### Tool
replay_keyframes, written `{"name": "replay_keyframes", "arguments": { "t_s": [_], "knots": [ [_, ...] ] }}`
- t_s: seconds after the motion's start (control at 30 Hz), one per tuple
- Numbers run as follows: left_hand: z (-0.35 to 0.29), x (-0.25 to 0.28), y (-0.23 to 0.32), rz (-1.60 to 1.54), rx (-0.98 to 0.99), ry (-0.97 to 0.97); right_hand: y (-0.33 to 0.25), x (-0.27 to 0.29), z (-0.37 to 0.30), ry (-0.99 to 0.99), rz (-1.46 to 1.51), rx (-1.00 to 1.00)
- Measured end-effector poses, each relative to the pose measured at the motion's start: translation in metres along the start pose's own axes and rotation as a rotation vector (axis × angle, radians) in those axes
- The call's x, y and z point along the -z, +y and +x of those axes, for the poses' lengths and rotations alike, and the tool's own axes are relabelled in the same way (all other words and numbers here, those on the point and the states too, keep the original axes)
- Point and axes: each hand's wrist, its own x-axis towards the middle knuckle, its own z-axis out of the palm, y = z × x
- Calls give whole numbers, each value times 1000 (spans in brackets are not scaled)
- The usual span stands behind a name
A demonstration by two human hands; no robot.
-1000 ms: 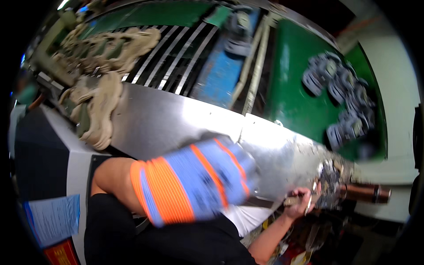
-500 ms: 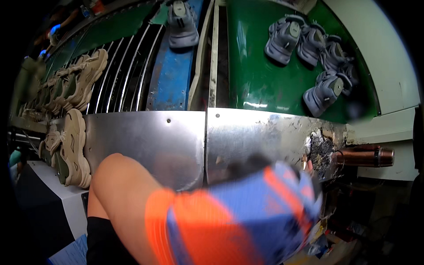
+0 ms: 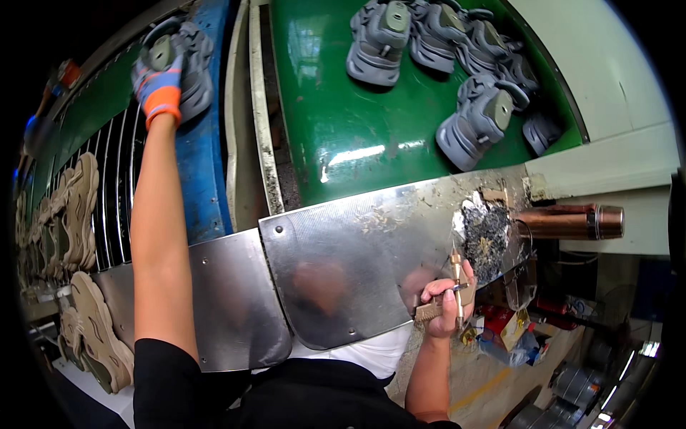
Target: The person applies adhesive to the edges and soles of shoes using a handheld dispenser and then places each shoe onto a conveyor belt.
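Observation:
At the far left, my left hand (image 3: 161, 82), in a blue and orange knit glove, is closed on a grey sports shoe (image 3: 194, 75) with an olive patch. The shoe is over the blue rail (image 3: 196, 164); I cannot tell whether a second shoe sits tight against it. My bare right hand (image 3: 446, 307), near the front right edge of the metal table (image 3: 343, 272), is closed round a needle-tipped brass tool with a brown grip (image 3: 457, 289). Its thin tip points away from me, beside a dark, crusted patch (image 3: 486, 239) on the table.
Several grey shoes (image 3: 471, 121) stand on the green surface (image 3: 321, 129) at the back. Beige shoes (image 3: 78, 214) line the rack of metal bars at left; another beige shoe (image 3: 100, 322) leans by the table's left end. A copper-coloured cylinder (image 3: 572, 222) juts out at right.
My gloved left hand has gone from a blur across the front to the shoe at far left. My right hand with the brass tool has come into view. The whole view has shifted and tilted.

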Motion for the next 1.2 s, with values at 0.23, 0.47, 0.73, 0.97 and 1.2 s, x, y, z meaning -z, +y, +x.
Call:
{"name": "replay_keyframes", "arguments": {
  "t_s": [0.23,0.47,0.73,0.97,1.2],
  "knots": [
    [14,70,-75,-249,-10,-210,0,-1,4,-27,30,-23],
    [-130,286,-27,-515,251,-479,2,5,3,-83,72,-12],
    [-238,375,76,-385,362,-1057,-7,8,-3,-80,68,33],
    [-176,192,-19,-598,436,-720,-1,-2,-10,-133,100,-5],
    [-157,198,18,-685,48,-821,5,9,-10,-110,86,86]
  ]
}}
